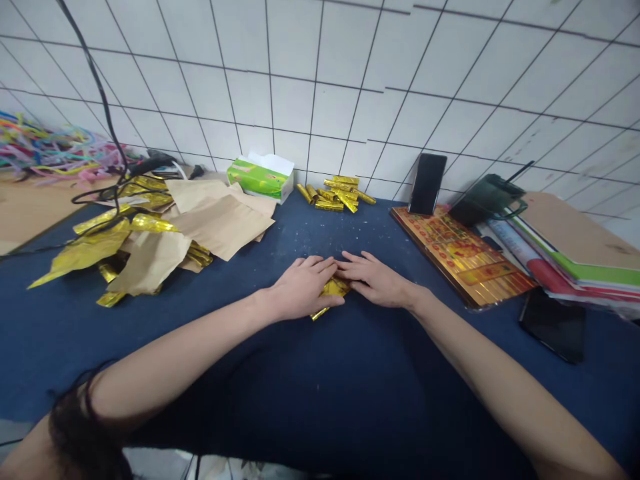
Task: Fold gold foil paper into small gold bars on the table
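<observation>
A piece of shiny gold foil paper (336,288) lies on the dark blue tabletop (310,373), mostly hidden beneath my hands. My left hand (304,287) rests flat over its left side, fingers stretched out, with a narrow gold edge poking out below the thumb. From the right, my right hand (379,280) touches the same paper with its fingers apart. The fingertips of both hands meet at the top of the paper. Farther back, near the wall, sits a small pile of rolled gold paper tubes (336,195).
At left lie brown paper sheets (220,217) and crumpled gold foil (90,250), with a black cable (103,93) hanging over them. A green tissue box (260,179) is behind. On the right are a stack of printed gold paper (465,257), an upright phone (427,183), a dark mug (487,200) and books (580,233).
</observation>
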`<state>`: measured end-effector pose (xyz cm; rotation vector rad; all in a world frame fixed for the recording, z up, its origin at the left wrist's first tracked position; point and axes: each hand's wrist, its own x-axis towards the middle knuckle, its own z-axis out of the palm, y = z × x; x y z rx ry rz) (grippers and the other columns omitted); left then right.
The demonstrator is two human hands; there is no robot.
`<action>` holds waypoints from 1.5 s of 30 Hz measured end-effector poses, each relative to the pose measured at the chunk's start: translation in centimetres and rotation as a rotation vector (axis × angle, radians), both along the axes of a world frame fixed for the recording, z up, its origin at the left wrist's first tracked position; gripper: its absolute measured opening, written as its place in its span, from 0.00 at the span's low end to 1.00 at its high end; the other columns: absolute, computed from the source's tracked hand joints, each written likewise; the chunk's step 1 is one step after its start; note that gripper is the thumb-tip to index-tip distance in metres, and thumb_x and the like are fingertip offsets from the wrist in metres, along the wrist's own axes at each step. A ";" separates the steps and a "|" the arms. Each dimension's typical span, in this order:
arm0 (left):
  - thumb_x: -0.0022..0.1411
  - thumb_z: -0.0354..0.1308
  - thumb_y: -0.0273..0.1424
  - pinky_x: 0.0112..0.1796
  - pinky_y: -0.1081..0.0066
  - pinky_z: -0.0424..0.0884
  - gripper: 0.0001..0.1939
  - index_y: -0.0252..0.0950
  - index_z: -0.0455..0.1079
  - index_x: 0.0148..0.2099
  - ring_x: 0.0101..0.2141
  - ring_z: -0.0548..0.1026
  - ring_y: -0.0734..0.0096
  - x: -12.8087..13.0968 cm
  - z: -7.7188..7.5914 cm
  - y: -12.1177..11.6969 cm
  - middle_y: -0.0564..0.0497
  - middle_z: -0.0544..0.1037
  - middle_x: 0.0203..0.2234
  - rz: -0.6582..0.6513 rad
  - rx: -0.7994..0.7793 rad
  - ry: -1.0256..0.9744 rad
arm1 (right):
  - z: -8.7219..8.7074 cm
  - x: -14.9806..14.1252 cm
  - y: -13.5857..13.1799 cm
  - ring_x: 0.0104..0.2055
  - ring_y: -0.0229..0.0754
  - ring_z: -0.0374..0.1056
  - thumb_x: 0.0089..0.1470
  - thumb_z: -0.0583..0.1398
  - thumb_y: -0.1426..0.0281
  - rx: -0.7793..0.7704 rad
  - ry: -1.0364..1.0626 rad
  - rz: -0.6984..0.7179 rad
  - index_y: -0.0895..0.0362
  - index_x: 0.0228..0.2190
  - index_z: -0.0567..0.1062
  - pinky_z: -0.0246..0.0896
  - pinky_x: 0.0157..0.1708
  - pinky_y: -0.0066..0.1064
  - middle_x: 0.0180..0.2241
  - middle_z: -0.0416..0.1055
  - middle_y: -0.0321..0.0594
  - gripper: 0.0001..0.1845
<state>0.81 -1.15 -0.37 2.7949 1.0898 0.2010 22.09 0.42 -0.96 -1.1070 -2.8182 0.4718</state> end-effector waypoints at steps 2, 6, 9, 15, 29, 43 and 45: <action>0.58 0.46 0.49 0.50 0.60 0.55 0.31 0.35 0.56 0.58 0.54 0.57 0.57 -0.3 -0.1 0.6 0.45 0.61 0.56 -0.030 0.001 0.043 | -0.1 0.1 0.0 0.62 0.47 0.40 0.53 0.49 0.76 0.005 0.002 -0.011 0.45 0.55 0.56 0.36 0.54 0.57 0.59 0.52 0.34 0.29; 0.58 0.45 0.51 0.50 0.58 0.53 0.33 0.34 0.57 0.57 0.54 0.58 0.55 -0.2 -0.3 0.3 0.43 0.62 0.55 -0.021 0.028 0.092 | -0.3 0.0 -0.1 0.61 0.48 0.44 0.55 0.49 0.71 0.059 -0.007 -0.059 0.46 0.53 0.61 0.40 0.54 0.55 0.58 0.54 0.37 0.23; 0.57 0.44 0.52 0.50 0.57 0.52 0.34 0.33 0.56 0.58 0.54 0.58 0.53 0.0 -0.5 -0.1 0.42 0.61 0.55 0.000 0.043 0.096 | -0.3 -0.5 -0.7 0.56 0.50 0.54 0.55 0.51 0.68 0.186 -0.022 -0.153 0.49 0.45 0.71 0.49 0.51 0.48 0.53 0.61 0.43 0.16; 0.57 0.41 0.54 0.49 0.55 0.54 0.36 0.32 0.57 0.58 0.53 0.58 0.51 0.2 -0.5 -0.4 0.40 0.60 0.56 0.031 0.041 0.083 | 0.3 -1.8 -1.7 0.32 0.43 0.67 0.51 0.55 0.63 0.174 -0.149 -0.520 0.54 0.37 0.70 0.58 0.29 0.33 0.34 0.70 0.41 0.12; 0.52 0.53 0.29 0.33 0.70 0.66 0.11 0.34 0.67 0.40 0.33 0.71 0.66 3.0 -0.6 4.5 0.47 0.70 0.35 0.278 -0.138 -0.093 | 0.2 -1.6 -0.6 0.30 0.39 0.65 0.46 0.57 0.66 -0.039 0.005 -0.559 0.53 0.23 0.67 0.50 0.25 0.28 0.26 0.70 0.32 0.05; 0.52 0.55 0.27 0.26 0.76 0.62 0.03 0.35 0.62 0.29 0.24 0.67 0.76 1.5 -1.9 5.9 0.57 0.67 0.21 0.369 -0.267 -0.450 | -1.2 -1.5 1.8 0.17 0.34 0.61 0.44 0.57 0.67 -0.396 0.759 -0.602 0.56 0.25 0.63 0.54 0.17 0.25 0.16 0.64 0.29 0.07; 0.52 0.54 0.27 0.26 0.76 0.62 0.04 0.35 0.61 0.29 0.24 0.67 0.76 1.3 -2.3 6.1 0.57 0.67 0.21 0.411 -0.262 -0.488 | -1.2 -2.0 2.3 0.18 0.33 0.61 0.42 0.58 0.68 -0.433 0.826 -0.592 0.57 0.28 0.65 0.55 0.18 0.25 0.18 0.65 0.29 0.08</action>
